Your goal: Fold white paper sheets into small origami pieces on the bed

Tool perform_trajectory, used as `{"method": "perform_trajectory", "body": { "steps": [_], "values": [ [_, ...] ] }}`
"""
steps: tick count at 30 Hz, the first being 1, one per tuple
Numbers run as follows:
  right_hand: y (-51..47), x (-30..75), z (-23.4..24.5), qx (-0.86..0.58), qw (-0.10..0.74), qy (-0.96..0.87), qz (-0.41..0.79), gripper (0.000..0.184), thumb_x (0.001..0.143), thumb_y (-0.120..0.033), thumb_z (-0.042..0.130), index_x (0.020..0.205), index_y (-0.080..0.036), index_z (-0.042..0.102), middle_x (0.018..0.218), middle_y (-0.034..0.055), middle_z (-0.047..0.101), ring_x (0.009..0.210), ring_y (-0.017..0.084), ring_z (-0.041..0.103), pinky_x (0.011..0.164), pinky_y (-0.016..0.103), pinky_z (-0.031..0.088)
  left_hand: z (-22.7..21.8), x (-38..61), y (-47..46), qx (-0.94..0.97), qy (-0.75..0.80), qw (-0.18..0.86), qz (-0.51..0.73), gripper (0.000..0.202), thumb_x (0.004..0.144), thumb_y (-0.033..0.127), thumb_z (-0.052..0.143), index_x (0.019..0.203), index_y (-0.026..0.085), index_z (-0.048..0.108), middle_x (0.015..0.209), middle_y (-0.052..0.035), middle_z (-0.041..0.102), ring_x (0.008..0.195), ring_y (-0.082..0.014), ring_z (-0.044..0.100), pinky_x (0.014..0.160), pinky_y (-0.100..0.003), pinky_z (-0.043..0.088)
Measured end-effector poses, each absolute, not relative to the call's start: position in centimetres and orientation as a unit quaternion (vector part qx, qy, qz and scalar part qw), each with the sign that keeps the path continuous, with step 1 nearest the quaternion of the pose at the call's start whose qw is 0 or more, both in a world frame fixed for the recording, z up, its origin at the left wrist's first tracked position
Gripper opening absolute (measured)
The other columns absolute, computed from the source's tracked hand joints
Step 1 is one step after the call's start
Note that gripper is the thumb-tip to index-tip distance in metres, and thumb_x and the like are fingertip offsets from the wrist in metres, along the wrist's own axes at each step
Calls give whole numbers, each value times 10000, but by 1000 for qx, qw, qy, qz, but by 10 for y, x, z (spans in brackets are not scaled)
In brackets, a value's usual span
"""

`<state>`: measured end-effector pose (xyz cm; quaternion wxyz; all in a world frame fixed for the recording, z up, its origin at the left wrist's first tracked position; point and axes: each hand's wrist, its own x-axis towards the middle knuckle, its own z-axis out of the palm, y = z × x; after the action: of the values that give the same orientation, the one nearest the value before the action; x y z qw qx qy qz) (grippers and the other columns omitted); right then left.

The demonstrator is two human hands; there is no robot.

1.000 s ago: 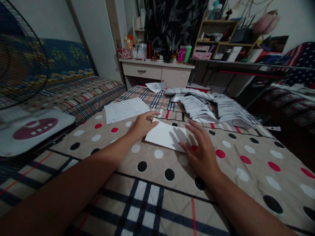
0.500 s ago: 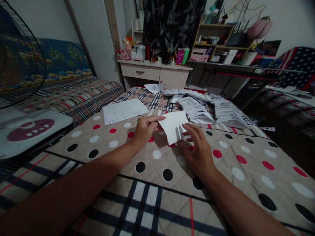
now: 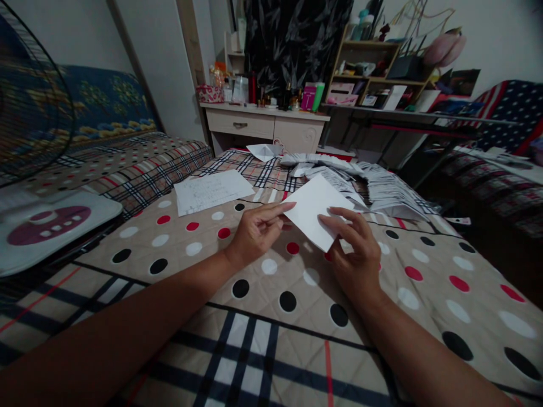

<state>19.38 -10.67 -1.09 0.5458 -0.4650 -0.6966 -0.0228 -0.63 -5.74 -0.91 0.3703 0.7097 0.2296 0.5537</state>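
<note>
A white sheet of paper (image 3: 314,206) is held between my two hands above the spotted bedspread (image 3: 254,288). My left hand (image 3: 258,232) is closed on the paper's left corner, with the index finger stretched along its top. On the right side, my right hand (image 3: 354,243) grips the sheet with fingers on its face and the thumb underneath. Beyond the paper lie stacks of folded white paper (image 3: 392,189). To the left rests a flat sheet with handwriting (image 3: 214,192).
A white folded piece of paper (image 3: 263,151) lies at the bed's far end. Behind it stands a white dresser (image 3: 241,121) with bottles on top. A fan (image 3: 34,96) and a white appliance lid (image 3: 59,226) are at the left. Shelves (image 3: 369,68) stand at the back right.
The paper has turned and shows more of its face, one corner now pointing up. My right hand has moved slightly right and up and taken a firmer grip on it.
</note>
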Motion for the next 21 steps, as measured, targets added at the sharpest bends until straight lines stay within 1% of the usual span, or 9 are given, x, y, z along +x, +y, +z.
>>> {"method": "perform_trajectory", "body": {
  "steps": [4,6,8,9,11,13,14,16,21],
  "values": [
    [-106,196,-12,-434,574,-692,52,424,812,-11,533,1045,-303,734,1138,43,664,1061,203,618,919,390,481,-11,-10,-54,775,252,235,530,609,787,72,559,1375,217,501,1250,-98,592,889,-133,656,722,-234,588],
    [-105,197,-14,-418,579,-690,114,414,811,-23,554,1039,-313,741,1121,37,681,1068,203,623,943,391,472,-11,-12,-48,785,280,165,526,742,737,77,629,1428,253,423,1275,-99,539,966,-155,618,726,-243,572],
    [-103,196,-15,-405,576,-686,182,355,815,-62,588,1004,-313,755,1117,37,693,1070,204,629,945,380,473,-12,-16,-41,793,283,113,527,805,687,121,722,1424,263,428,1326,-114,482,1103,-206,559,809,-304,559],
    [-102,196,-16,-402,572,-682,214,318,819,-86,601,981,-308,762,1111,40,698,1067,203,632,943,373,475,-12,-17,-37,804,271,99,521,767,679,150,755,1386,263,481,1349,-120,467,1161,-228,529,865,-343,542],
    [-100,195,-18,-400,558,-677,265,264,823,-122,614,940,-298,772,1091,46,708,1052,201,641,934,363,479,-13,-21,-31,838,221,89,492,486,715,196,760,1186,259,656,1313,-107,527,1194,-241,518,940,-403,500],
    [-97,196,-20,-409,544,-673,289,234,811,-137,622,903,-288,776,1062,49,714,1025,198,650,917,359,487,-15,-23,-26,871,167,102,451,203,767,186,721,959,250,739,1131,-77,656,1096,-214,579,935,-411,490],
    [-96,196,-22,-421,537,-672,288,220,798,-140,631,883,-282,777,1048,50,713,1009,198,653,903,356,492,-16,-24,-24,883,148,114,431,156,780,160,701,903,247,745,1028,-60,697,1020,-196,609,907,-398,498],
    [-94,198,-25,-460,517,-674,261,190,762,-144,656,846,-265,777,1019,53,703,957,196,656,847,341,507,-19,-26,-22,896,128,137,403,199,774,92,670,890,237,743,897,-38,728,898,-172,638,843,-365,512],
    [-94,205,-31,-532,434,-704,184,205,741,-140,637,847,-248,776,967,47,684,816,170,641,711,298,504,-27,-27,-20,903,139,173,367,266,747,11,616,883,201,745,879,-43,743,841,-156,665,827,-338,507]
  ]
}}
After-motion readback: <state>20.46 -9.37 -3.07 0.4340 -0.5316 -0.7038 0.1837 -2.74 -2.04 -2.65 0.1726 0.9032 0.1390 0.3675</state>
